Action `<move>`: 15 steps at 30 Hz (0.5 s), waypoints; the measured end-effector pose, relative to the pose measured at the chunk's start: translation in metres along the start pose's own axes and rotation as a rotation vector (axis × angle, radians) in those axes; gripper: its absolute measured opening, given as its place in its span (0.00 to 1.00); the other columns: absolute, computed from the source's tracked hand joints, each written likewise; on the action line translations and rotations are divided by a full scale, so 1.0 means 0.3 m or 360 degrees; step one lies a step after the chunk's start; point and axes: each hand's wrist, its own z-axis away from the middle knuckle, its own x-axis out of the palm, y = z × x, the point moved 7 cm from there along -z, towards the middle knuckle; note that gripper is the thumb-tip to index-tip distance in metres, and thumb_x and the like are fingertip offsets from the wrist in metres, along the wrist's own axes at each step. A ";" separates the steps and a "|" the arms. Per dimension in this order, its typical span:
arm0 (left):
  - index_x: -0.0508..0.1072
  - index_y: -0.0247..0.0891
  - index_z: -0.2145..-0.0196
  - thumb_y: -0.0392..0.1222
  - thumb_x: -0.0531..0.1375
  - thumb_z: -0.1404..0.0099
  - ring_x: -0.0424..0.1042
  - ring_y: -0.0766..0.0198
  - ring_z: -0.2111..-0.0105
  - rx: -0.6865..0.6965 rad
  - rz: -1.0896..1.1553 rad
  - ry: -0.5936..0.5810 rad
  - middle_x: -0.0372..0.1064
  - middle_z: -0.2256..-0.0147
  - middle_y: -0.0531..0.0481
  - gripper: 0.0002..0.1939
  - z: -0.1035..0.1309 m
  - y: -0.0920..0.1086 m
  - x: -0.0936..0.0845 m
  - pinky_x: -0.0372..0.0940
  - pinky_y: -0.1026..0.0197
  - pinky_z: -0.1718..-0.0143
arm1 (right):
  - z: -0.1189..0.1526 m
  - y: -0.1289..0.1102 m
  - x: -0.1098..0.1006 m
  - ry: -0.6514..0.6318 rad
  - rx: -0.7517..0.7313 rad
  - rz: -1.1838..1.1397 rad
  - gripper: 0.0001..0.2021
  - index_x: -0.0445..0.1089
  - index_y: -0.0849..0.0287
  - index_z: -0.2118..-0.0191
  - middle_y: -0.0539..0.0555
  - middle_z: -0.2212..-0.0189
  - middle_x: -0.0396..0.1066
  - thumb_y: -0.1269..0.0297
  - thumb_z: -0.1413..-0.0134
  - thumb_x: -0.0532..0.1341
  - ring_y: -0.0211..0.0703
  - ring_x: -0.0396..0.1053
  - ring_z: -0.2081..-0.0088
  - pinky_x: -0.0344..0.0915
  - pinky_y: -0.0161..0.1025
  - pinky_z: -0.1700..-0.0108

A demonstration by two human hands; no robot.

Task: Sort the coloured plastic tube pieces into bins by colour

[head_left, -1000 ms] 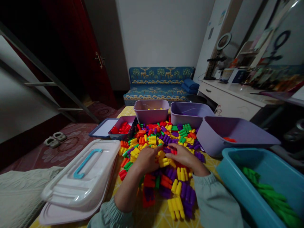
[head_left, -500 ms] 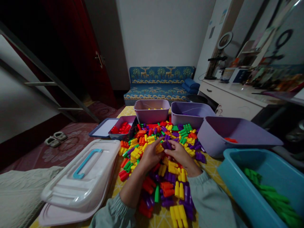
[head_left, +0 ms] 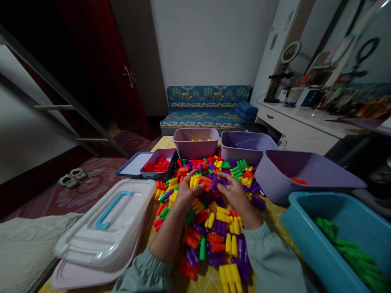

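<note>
A mixed pile of red, orange, yellow, green and purple plastic pieces (head_left: 222,214) covers the middle of the table. Just above it, my right hand (head_left: 233,193) pinches a purple piece (head_left: 214,183) between thumb and fingers. On the other side, my left hand (head_left: 187,193) has its thumb and fingers around a yellow piece (head_left: 194,182). Between the hands, an orange piece (head_left: 205,183) lines up with the yellow and purple ones; whether they are joined is hard to tell.
Purple bins (head_left: 196,149) line the far side, with a small box of red pieces (head_left: 157,165) to their left. A teal bin (head_left: 302,228) with green pieces stands at the right. White lids (head_left: 106,228) lie stacked at the left.
My hands have moved apart; the left shifted left and opened wider around the yellow piece. The orange piece now shows between them, and the purple piece is turned more upright.
</note>
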 end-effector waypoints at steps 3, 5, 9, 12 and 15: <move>0.58 0.37 0.39 0.42 0.69 0.51 0.68 0.69 0.74 -0.0052 0.0162 -0.0016 0.69 0.70 0.53 0.44 0.005 -0.010 0.007 0.65 0.66 0.70 | 0.005 -0.001 0.030 -0.0143 -0.0004 0.0077 0.23 0.70 0.59 0.53 0.56 0.60 0.74 0.57 0.56 0.65 0.44 0.73 0.65 0.71 0.39 0.64; 0.58 0.37 0.39 0.41 0.69 0.51 0.69 0.69 0.73 -0.0083 0.0230 -0.0048 0.69 0.70 0.52 0.44 0.005 -0.015 0.013 0.65 0.65 0.68 | 0.007 -0.005 0.041 -0.0159 -0.0056 0.0157 0.22 0.70 0.60 0.53 0.56 0.61 0.75 0.58 0.57 0.66 0.45 0.73 0.61 0.70 0.41 0.59; 0.58 0.39 0.39 0.40 0.69 0.52 0.71 0.67 0.70 -0.0132 0.0366 -0.0153 0.71 0.66 0.50 0.44 0.008 -0.015 0.027 0.66 0.62 0.63 | 0.008 -0.018 0.034 -0.0070 -0.0185 0.0391 0.15 0.72 0.60 0.59 0.56 0.61 0.76 0.62 0.55 0.64 0.46 0.73 0.60 0.68 0.43 0.55; 0.58 0.40 0.39 0.37 0.69 0.53 0.71 0.67 0.68 -0.0151 0.0428 -0.0213 0.72 0.66 0.51 0.44 0.015 -0.009 0.037 0.66 0.63 0.61 | 0.009 -0.034 0.025 -0.0006 -0.0254 0.0494 0.12 0.73 0.60 0.61 0.56 0.61 0.76 0.62 0.54 0.63 0.47 0.72 0.59 0.66 0.44 0.53; 0.58 0.40 0.38 0.37 0.68 0.52 0.71 0.67 0.67 -0.0133 0.0434 -0.0225 0.72 0.63 0.49 0.45 0.020 -0.002 0.041 0.66 0.64 0.62 | 0.011 -0.043 0.029 -0.0015 -0.0273 0.0470 0.13 0.73 0.60 0.61 0.56 0.61 0.76 0.61 0.54 0.63 0.47 0.72 0.57 0.65 0.44 0.52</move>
